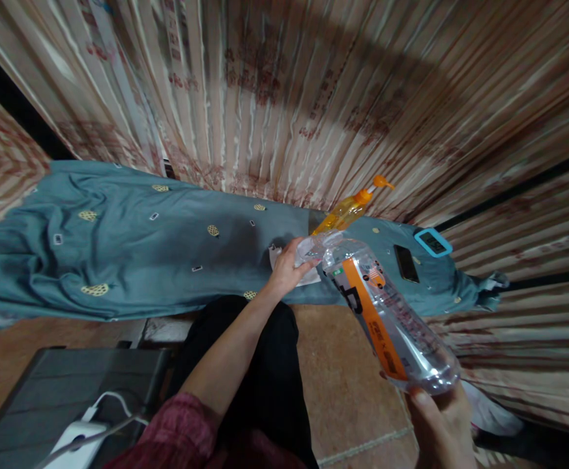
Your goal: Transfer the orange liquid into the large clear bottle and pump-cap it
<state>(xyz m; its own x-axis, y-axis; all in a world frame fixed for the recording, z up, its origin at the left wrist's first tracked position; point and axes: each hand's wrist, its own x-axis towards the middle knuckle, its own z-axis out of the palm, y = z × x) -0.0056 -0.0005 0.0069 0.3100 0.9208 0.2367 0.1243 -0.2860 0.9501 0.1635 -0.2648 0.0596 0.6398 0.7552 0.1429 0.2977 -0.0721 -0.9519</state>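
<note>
A large clear plastic bottle (pixel 401 326) with an orange and grey label is held at a slant over the near edge of the cloth-covered table. My right hand (pixel 443 423) grips its base at the lower right. At the other end, my left hand (pixel 287 267) is closed around the bottle's neck. White tissue (pixel 308 278) shows under and beside those fingers; whether they also pinch it, I cannot tell. Just behind the neck is a pump bottle (pixel 347 213) of yellow-orange liquid with an orange pump head, its lower part hidden.
A green-blue cloth (pixel 132 241) with pineapple prints covers the long narrow table. On its right part lie a dark phone (pixel 406 264) and a blue-framed digital timer (pixel 433 242). Pleated curtains (pixel 264 98) hang behind. A white power strip (pixel 76 443) rests on a dark stool (pixel 69 378) at lower left.
</note>
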